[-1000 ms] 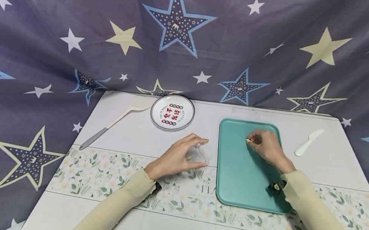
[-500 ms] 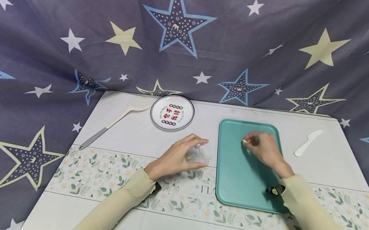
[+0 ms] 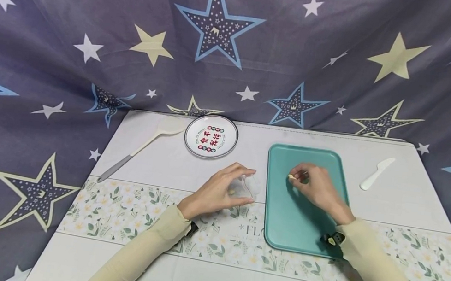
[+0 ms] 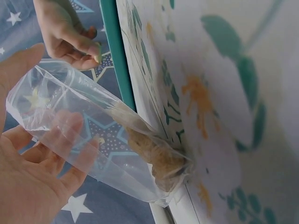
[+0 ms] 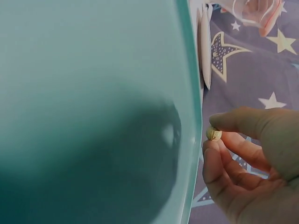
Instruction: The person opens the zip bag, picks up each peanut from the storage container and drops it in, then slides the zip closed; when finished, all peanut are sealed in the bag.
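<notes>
My left hand (image 3: 212,190) holds a clear plastic bag (image 3: 248,187) upright beside the tray, thumb and fingers spread around its mouth. At the bottom of the bag, in the left wrist view, lie brown lumpy pieces (image 4: 159,158). Between thumb and fingertips my right hand (image 3: 320,186) pinches a small round pale-yellow piece (image 5: 214,134), which looks like a nut. That hand is over the left part of a teal tray (image 3: 298,232), its shadow falling on the tray floor.
Back left of the tray lies a round white plate (image 3: 225,145) with red lettering. A cream spatula with a grey handle (image 3: 141,149) is farther left. To the tray's right rests a white plastic knife (image 3: 376,174). A starry curtain (image 3: 256,88) hangs behind the table.
My right hand has moved left and slightly nearer across the tray, carrying the small round piece toward the bag. The left hand and bag have stayed in place.
</notes>
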### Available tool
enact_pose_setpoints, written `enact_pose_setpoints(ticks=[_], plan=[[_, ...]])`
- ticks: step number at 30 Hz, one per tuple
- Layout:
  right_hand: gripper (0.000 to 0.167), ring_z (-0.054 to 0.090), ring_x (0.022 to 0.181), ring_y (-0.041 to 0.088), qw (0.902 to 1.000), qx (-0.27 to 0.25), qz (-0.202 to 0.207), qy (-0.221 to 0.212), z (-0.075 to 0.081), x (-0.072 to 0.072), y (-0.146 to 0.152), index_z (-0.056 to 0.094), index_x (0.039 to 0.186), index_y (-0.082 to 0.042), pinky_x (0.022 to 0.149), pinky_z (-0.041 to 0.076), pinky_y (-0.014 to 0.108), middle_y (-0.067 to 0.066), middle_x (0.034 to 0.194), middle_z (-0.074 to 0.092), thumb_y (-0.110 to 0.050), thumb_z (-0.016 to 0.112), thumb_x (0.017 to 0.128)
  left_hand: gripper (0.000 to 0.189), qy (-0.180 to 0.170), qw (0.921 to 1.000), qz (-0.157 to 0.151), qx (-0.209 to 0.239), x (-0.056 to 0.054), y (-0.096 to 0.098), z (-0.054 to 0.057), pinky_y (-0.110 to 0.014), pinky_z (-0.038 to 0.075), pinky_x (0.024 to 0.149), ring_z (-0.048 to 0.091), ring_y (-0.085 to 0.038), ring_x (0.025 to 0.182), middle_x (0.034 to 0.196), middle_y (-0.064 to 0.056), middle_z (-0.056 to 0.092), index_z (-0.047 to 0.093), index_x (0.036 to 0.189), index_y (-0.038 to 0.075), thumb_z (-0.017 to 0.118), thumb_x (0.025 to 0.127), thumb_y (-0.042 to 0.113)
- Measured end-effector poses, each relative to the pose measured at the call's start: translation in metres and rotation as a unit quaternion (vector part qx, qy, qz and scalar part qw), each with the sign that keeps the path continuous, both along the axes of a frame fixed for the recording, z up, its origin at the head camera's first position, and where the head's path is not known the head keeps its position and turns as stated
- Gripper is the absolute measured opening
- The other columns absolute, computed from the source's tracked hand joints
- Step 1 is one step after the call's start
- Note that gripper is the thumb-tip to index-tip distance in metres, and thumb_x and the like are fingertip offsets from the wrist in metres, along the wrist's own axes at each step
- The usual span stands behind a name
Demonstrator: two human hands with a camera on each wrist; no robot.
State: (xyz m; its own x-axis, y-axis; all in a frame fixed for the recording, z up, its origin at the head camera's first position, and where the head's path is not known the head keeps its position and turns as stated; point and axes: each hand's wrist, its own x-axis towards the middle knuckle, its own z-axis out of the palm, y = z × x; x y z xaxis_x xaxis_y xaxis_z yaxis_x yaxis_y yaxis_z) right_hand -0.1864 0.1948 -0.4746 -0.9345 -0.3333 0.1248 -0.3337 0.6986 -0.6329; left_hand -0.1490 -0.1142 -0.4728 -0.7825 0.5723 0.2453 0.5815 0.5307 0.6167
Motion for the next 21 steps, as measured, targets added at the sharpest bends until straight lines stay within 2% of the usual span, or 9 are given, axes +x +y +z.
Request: enact_pose_setpoints(ticks=[10,17,21], plan=[[0.013,0.072,0.079,0.021,0.9992,-0.027,0.018,0.023,0.006,0.009,-0.018,0.075,0.100,-0.003,0.072,0.065,0.039,0.013,0.093,0.077,-0.003,0.080,0.088,0.075,0.001,1.0000,-0.002,0.003,0.000,0.001,0.001,-0.036,0.052,0.112,0.063,-0.018,0.123,0.135,-0.002,0.063,0.056,0.148,0.012,0.085,0.086,0.043],[0.012,0.072,0.077,0.020,0.9976,-0.042,0.033,0.044,0.017,0.017,-0.029,0.075,0.099,-0.004,0.067,0.063,0.029,0.011,0.091,0.076,-0.003,0.080,0.088,0.075,-0.001,1.0000,0.004,-0.001,0.001,0.001,0.003,-0.034,0.052,0.112,0.062,-0.014,0.122,0.135,0.002,0.062,0.056,0.149,0.015,0.085,0.086,0.044],[0.011,0.072,0.078,0.018,0.9971,-0.047,0.039,0.045,0.022,0.020,-0.033,0.076,0.099,-0.005,0.066,0.062,0.024,0.010,0.092,0.077,-0.003,0.080,0.088,0.074,0.001,1.0000,0.004,0.000,0.001,0.000,0.003,-0.034,0.053,0.110,0.062,-0.012,0.121,0.136,0.000,0.063,0.056,0.149,0.015,0.084,0.087,0.044]])
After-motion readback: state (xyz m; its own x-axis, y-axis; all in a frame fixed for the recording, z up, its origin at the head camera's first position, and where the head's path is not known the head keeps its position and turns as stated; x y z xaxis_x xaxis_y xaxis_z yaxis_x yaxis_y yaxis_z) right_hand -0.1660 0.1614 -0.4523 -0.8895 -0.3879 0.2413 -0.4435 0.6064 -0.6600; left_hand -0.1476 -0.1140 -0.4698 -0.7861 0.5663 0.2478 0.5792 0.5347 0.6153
